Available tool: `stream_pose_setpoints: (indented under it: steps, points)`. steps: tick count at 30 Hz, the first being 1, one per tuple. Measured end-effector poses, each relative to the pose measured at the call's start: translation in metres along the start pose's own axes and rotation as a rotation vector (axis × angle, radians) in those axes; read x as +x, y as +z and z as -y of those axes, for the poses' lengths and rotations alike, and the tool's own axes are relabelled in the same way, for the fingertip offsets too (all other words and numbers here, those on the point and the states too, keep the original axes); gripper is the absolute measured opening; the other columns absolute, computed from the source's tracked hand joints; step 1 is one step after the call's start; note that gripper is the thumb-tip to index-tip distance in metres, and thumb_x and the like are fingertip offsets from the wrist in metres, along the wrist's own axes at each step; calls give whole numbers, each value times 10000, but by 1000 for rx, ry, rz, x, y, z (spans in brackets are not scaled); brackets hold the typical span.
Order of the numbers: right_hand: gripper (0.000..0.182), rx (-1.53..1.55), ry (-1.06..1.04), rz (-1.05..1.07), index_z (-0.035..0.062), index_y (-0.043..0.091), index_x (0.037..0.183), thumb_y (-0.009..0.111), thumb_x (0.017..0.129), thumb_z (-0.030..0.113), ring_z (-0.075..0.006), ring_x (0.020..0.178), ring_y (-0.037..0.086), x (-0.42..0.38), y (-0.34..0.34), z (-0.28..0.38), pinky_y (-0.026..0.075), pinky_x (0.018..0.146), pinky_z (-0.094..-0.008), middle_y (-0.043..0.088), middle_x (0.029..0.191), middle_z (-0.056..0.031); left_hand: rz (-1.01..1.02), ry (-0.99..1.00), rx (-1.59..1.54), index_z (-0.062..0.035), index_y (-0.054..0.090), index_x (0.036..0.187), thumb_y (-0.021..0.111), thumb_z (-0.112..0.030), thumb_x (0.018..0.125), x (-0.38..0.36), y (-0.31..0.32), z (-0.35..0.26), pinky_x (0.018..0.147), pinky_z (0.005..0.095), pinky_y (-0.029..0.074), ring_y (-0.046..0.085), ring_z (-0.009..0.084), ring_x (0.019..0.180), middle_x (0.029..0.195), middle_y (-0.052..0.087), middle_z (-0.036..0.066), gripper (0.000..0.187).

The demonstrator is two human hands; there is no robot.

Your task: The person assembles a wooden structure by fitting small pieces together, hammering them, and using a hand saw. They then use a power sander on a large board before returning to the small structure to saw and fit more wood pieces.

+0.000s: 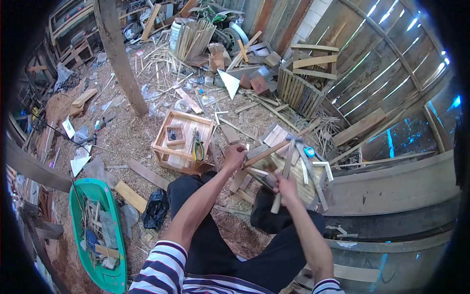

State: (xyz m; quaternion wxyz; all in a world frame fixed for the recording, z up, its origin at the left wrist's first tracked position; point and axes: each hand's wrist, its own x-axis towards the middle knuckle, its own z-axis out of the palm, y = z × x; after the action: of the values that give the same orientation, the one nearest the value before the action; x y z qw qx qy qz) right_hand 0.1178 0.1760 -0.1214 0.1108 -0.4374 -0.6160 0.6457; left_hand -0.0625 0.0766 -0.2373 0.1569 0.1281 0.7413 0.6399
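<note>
My right hand point(285, 187) is wrapped around the wooden handle of a hammer point(282, 182), whose metal head points away from me. My left hand point(235, 158) is closed, fingers pinched together beside the near end of a wooden strip point(268, 153). What those fingers hold is too small to make out. Beneath and beyond the hands lies a slatted wooden board point(304, 188) with loose strips across it. A blue tape measure point(309, 152) rests on it. Left of my left hand stands a wooden box frame point(165, 158), with pliers point(198, 148) and a small wooden tray point(175, 134) on top.
A green plastic tub point(77, 215) of scraps sits at the lower left, near a black plastic bag point(155, 208). A wooden post point(120, 59) rises behind the box. Wood offcuts and shavings cover the floor. A slatted crate point(298, 90) stands at the back right by the plank wall.
</note>
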Motion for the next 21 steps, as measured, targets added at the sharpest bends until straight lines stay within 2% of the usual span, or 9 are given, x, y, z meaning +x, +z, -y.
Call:
stream_pose_setpoints:
  steps: [2, 4, 7, 8, 11, 13, 15, 19, 21]
  points:
    - [230, -117, -96, 11, 21, 511, 914, 635, 906, 214, -123, 557, 528, 16, -5, 4, 400, 426, -268, 526, 660, -34, 35, -24, 11, -25, 694, 848, 678, -97, 738, 6, 5, 9, 670, 319, 513, 663, 186, 690, 741, 685, 108, 132]
    - [243, -337, -425, 35, 3, 521, 915, 662, 875, 197, -150, 563, 571, 37, -6, 4, 445, 487, -307, 547, 634, -58, 44, 37, 120, -1, 689, 843, 686, -84, 749, 6, 4, 13, 625, 312, 518, 659, 163, 657, 705, 682, 95, 125]
    - [244, -492, -536, 38, -6, 528, 896, 683, 833, 171, -203, 612, 601, 48, 8, 12, 471, 570, -344, 581, 680, -105, 177, -135, -93, 13, 686, 839, 685, -82, 773, 17, 1, 31, 618, 295, 521, 656, 146, 655, 710, 682, 88, 116]
    - [261, -522, -604, 23, -4, 547, 881, 722, 778, 160, -267, 664, 612, 58, 13, 3, 472, 611, -373, 592, 707, -131, 175, -140, -84, 13, 686, 839, 685, -82, 773, 14, 0, 31, 618, 295, 521, 656, 146, 655, 710, 682, 88, 116]
    - [319, -529, -794, 57, -6, 563, 899, 760, 744, 192, -300, 691, 602, 78, 34, -31, 466, 631, -389, 597, 734, -148, 171, -129, -141, 18, 683, 843, 687, -67, 787, 13, -3, 31, 608, 284, 521, 653, 137, 653, 729, 684, 78, 102]
    - [353, -590, -694, 78, -4, 578, 908, 786, 721, 211, -323, 684, 598, 83, 37, -38, 461, 632, -401, 609, 739, -163, 231, -176, -157, 23, 639, 900, 637, -26, 857, 17, -4, 37, 565, 276, 508, 605, 128, 629, 758, 637, 53, 65]
    - [340, -665, -604, 71, 0, 579, 892, 780, 731, 222, -325, 686, 606, 75, 39, -33, 459, 629, -403, 621, 741, -167, 252, -197, -175, 24, 638, 900, 635, -26, 859, 17, -6, 41, 563, 276, 514, 609, 132, 631, 757, 635, 55, 65]
    - [310, -488, -555, 1, 5, 592, 849, 776, 731, 225, -283, 668, 627, 83, 47, -38, 466, 623, -378, 621, 699, -142, 299, -209, -165, 24, 637, 901, 631, -26, 865, 14, -9, 28, 557, 281, 532, 621, 136, 643, 760, 629, 60, 62]
    - [311, -353, -479, 83, 8, 593, 850, 777, 728, 227, -279, 675, 630, 77, 50, -28, 470, 632, -380, 626, 700, -132, 283, -169, -143, 17, 645, 907, 639, -27, 858, 14, -9, 29, 544, 283, 532, 620, 129, 643, 744, 627, 51, 66]
